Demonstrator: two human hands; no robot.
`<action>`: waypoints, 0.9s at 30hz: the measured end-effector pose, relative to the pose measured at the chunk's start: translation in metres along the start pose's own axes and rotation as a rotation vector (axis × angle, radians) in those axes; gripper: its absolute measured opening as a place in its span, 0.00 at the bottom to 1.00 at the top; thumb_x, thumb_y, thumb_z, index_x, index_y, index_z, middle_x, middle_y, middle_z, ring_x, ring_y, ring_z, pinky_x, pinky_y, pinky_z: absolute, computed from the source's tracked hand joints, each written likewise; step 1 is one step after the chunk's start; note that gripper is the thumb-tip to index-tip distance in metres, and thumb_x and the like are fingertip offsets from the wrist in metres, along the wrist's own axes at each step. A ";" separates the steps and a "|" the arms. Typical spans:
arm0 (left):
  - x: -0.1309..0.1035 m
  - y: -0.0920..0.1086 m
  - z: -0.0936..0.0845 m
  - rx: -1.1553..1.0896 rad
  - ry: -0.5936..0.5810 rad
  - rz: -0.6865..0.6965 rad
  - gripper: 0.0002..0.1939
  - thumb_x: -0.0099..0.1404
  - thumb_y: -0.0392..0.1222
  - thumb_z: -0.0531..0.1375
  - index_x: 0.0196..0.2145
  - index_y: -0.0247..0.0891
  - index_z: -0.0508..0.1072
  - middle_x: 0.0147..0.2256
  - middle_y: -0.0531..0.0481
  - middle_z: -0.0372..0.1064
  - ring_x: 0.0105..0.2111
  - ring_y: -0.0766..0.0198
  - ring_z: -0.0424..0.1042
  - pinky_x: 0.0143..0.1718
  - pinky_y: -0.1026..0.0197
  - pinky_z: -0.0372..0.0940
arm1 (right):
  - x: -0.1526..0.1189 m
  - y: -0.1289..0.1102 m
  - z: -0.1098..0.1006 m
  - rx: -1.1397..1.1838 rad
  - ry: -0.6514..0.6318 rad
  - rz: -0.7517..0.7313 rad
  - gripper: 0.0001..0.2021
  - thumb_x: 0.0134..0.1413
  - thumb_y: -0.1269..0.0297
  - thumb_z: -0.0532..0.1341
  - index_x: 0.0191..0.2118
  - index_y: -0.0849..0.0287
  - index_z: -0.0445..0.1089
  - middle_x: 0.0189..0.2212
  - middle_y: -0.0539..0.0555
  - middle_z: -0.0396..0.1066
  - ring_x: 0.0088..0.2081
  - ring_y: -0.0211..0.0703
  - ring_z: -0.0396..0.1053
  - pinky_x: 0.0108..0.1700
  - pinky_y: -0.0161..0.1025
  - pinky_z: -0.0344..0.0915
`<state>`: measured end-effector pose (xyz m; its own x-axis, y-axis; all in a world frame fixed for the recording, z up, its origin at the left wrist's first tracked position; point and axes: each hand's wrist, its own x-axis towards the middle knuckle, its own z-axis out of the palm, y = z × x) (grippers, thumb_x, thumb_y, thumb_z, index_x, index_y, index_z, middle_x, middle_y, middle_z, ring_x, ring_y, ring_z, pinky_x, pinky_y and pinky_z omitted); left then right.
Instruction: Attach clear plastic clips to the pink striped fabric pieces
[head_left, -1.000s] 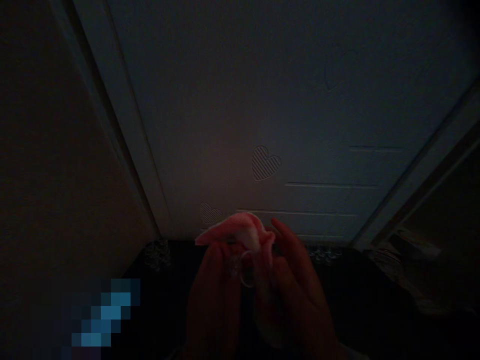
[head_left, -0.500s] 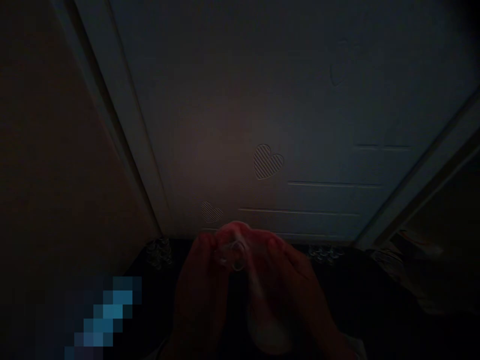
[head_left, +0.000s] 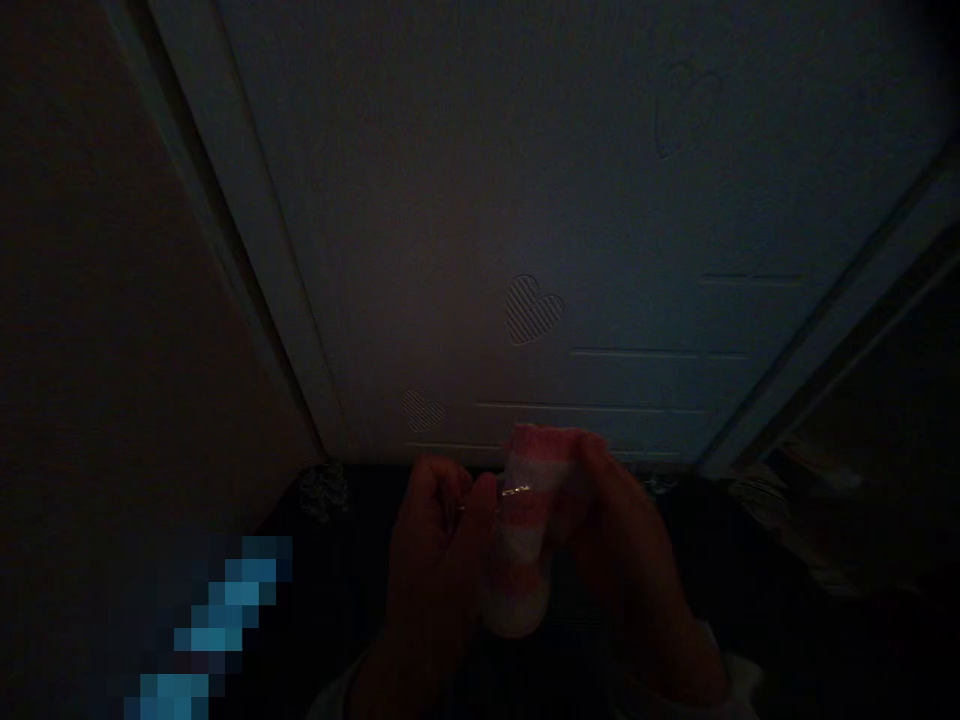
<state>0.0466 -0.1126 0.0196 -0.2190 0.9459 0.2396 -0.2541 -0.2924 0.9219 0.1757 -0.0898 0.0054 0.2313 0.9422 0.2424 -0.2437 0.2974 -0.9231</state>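
A small sock-like cloth with pink and white stripes hangs between my hands in the dim light. My right hand grips its upper right edge, fingers bent round the fabric. My left hand is closed at the cloth's left side, pinching a thin, shiny, clear or metallic piece that reaches across the front of the stripes. What exactly this piece is cannot be made out. The lower end of the cloth is rounded and pale.
Behind the hands stands a pale panel with embossed hearts and lines. A brownish surface rises at the left. Shiny looped items lie on the dark surface by the panel's foot. A blurred blue pixelated patch covers the lower left.
The cloth has turned and straightened, so its stripes show. My left hand has moved right and slightly up with the shiny piece; my right hand has shifted a little to the right.
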 end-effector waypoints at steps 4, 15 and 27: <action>-0.003 0.006 0.002 -0.045 0.032 0.045 0.15 0.63 0.39 0.64 0.24 0.39 0.61 0.19 0.62 0.60 0.18 0.75 0.61 0.20 0.74 0.59 | -0.011 -0.005 0.008 0.034 -0.019 -0.002 0.16 0.53 0.45 0.64 0.33 0.52 0.80 0.34 0.51 0.81 0.37 0.46 0.76 0.40 0.40 0.73; 0.008 0.015 -0.007 -0.362 -0.135 -0.192 0.20 0.49 0.46 0.74 0.21 0.37 0.65 0.17 0.61 0.61 0.17 0.75 0.59 0.18 0.73 0.59 | -0.025 -0.014 0.004 -0.224 -0.373 -0.283 0.13 0.58 0.66 0.64 0.45 0.39 0.76 0.45 0.48 0.70 0.49 0.42 0.69 0.50 0.36 0.66; -0.003 0.021 -0.024 -0.011 -0.365 -0.062 0.13 0.62 0.50 0.65 0.30 0.41 0.68 0.25 0.59 0.61 0.23 0.72 0.57 0.22 0.72 0.55 | -0.022 -0.023 -0.004 -0.233 -0.538 -0.107 0.06 0.56 0.65 0.65 0.40 0.48 0.76 0.38 0.47 0.77 0.43 0.44 0.72 0.47 0.38 0.65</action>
<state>0.0190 -0.1250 0.0307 0.1473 0.9493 0.2777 -0.2672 -0.2322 0.9353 0.1803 -0.1186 0.0202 -0.2817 0.8728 0.3986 -0.0186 0.4103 -0.9117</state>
